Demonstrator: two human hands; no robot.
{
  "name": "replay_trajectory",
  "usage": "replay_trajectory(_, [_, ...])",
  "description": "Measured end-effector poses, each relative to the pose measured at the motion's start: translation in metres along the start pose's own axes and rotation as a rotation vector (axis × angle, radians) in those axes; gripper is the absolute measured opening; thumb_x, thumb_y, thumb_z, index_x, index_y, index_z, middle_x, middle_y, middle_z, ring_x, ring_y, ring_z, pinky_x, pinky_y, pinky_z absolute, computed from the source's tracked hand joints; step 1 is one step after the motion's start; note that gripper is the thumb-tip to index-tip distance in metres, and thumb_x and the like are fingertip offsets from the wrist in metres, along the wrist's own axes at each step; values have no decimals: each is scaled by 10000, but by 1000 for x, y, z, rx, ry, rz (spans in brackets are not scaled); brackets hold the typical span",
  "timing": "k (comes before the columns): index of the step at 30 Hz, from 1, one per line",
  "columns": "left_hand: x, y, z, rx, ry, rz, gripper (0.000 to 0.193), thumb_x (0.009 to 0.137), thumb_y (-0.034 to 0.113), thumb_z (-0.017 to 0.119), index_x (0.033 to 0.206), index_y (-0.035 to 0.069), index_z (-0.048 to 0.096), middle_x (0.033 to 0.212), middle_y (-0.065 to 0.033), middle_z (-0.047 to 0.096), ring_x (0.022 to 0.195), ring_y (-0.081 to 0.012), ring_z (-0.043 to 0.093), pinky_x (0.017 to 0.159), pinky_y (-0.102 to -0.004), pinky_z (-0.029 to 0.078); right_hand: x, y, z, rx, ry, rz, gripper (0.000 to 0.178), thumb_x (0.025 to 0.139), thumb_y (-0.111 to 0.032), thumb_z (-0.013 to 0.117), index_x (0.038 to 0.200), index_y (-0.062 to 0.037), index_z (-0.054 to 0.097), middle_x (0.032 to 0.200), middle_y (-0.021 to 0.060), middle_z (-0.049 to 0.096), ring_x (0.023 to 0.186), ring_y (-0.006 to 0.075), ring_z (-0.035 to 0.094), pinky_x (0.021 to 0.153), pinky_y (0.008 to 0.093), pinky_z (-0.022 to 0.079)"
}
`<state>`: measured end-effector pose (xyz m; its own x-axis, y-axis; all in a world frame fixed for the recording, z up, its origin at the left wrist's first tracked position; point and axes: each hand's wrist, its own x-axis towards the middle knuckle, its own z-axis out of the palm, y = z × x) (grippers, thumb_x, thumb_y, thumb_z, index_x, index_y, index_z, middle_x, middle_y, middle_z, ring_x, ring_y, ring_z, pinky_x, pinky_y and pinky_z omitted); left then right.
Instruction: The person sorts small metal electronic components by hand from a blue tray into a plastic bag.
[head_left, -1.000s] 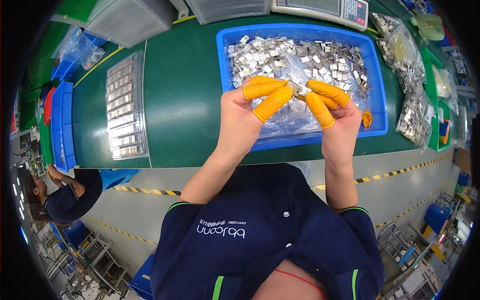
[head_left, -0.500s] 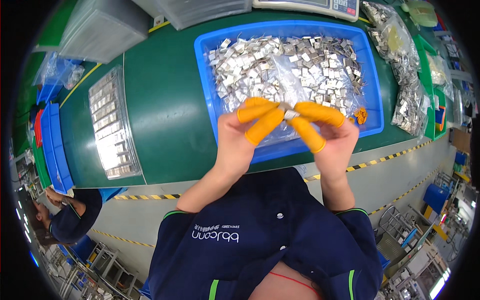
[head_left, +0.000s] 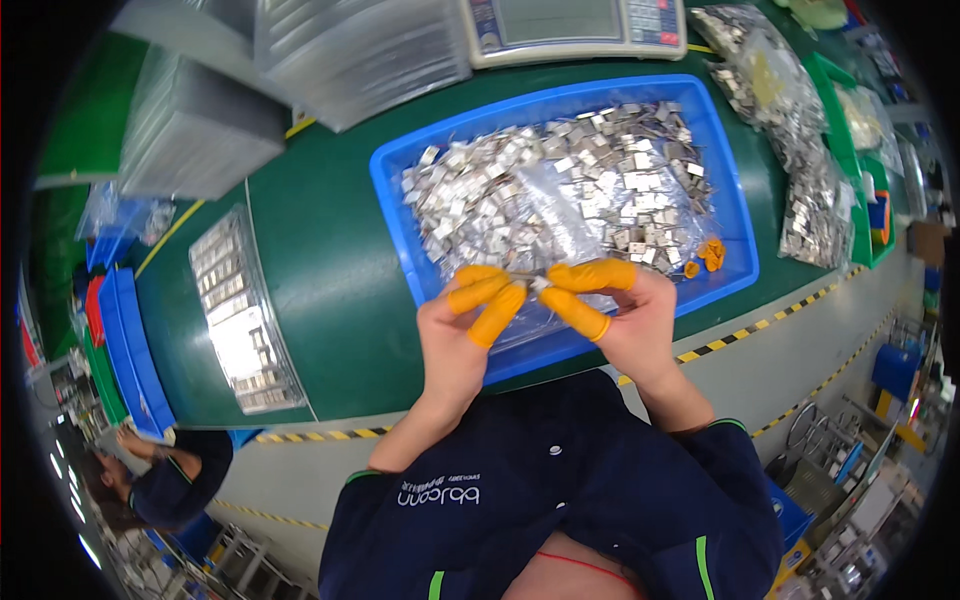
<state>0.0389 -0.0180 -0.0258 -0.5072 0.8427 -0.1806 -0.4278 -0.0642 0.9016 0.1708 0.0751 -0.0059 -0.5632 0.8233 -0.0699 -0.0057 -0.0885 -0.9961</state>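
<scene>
Orange finger cots cover the thumbs and forefingers of both my hands. Between them, over the near edge of a blue bin point(head_left: 757, 200), is a small silver connector piece point(head_left: 540, 284) with a thin dark lead. My right hand point(head_left: 640, 315) pinches its silver end. The fingertips of my left hand point(head_left: 455, 335) close on the lead side; exactly what they grip is partly hidden. Heaps of similar silver pieces point(head_left: 470, 190) with thin leads fill the bin, around a clear plastic bag point(head_left: 560, 210). Spare orange finger cots point(head_left: 711, 254) lie in the bin's right corner.
Left on the green table point(head_left: 340, 260) lies a clear tray point(head_left: 245, 320) of silver pieces. Stacked clear trays point(head_left: 350, 60) and a scale point(head_left: 560, 30) stand behind. Filled plastic bags point(head_left: 815, 190) and a green bin point(head_left: 850, 150) are at right. A co-worker point(head_left: 160, 475) sits far left.
The view has shifted, showing more of the scale and stacked trays. My fingertips have drawn slightly apart around the connector piece, and its dark lead now shows between them.
</scene>
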Motion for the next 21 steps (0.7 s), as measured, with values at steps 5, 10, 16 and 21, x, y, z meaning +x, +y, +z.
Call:
replay_trajectory(5, [-1, 14, -7, 220, -121, 130, 142, 741, -77, 644, 878, -37, 652, 887, -91, 588, 833, -164, 545, 753, -262, 426, 9, -25, -18, 6, -254, 168, 169, 727, -39, 715, 877, 15, 660, 855, 83, 674, 792, 126, 639, 731, 247, 505])
replay_trajectory(10, [-2, 27, -3, 132, -268, -20, 119, 732, -79, 635, 844, -39, 644, 867, -115, 597, 787, -184, 553, 730, -273, 432, 2, -19, -23, 162, -388, 98, 285, 721, -74, 734, 972, 4, 624, 859, 79, 662, 817, 132, 634, 751, 266, 504])
replay_trajectory(16, [-11, 24, -17, 114, -398, -82, 91, 754, -40, 628, 844, -38, 639, 901, -121, 604, 825, -188, 569, 732, -287, 451, -9, -1, -15, 163, -429, -107, 389, 738, -100, 728, 1100, -40, 599, 925, 47, 560, 856, 121, 550, 758, 276, 480])
replay_trajectory(21, [-17, 18, -15, -125, -382, -307, 154, 774, 82, 656, 869, -39, 652, 978, -145, 636, 926, -236, 596, 851, -343, 438, -17, 11, -8, 352, -566, -41, 345, 790, -120, 685, 1112, -30, 602, 1031, 47, 548, 943, 147, 531, 844, 278, 436])
